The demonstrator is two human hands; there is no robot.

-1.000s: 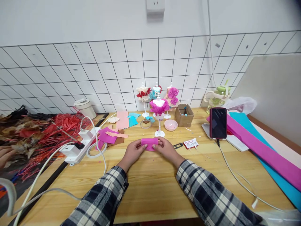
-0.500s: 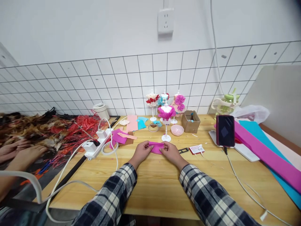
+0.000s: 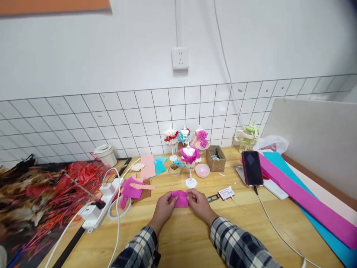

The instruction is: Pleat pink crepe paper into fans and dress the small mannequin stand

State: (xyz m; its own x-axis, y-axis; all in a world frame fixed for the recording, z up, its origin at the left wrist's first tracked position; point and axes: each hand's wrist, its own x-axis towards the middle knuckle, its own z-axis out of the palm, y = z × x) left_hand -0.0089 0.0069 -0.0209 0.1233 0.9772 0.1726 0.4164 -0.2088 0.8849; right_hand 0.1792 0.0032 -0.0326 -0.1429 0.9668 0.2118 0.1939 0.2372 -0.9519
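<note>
A small magenta paper piece (image 3: 180,199) is stretched between my two hands above the wooden table. My left hand (image 3: 164,208) pinches its left edge, and my right hand (image 3: 200,204) pinches the right edge. Just behind stands a white miniature dress form (image 3: 191,175) with a magenta paper ruffle around it. Three more decorated forms are grouped farther back, one with red and cream trim (image 3: 170,138). A pink bowl (image 3: 202,171) is right of the nearest form.
Paper scraps (image 3: 132,188) and a white power strip (image 3: 102,208) lie left, beside red strands and brown feathers. A cardboard box (image 3: 216,159), a phone (image 3: 252,168) on a cable, and long coloured paper strips (image 3: 306,197) are on the right.
The view has tilted up and shifted, so the table things sit lower and farther left. The magenta paper now shows a flatter, squarer face between my hands. The other person's hands have mostly left view.
</note>
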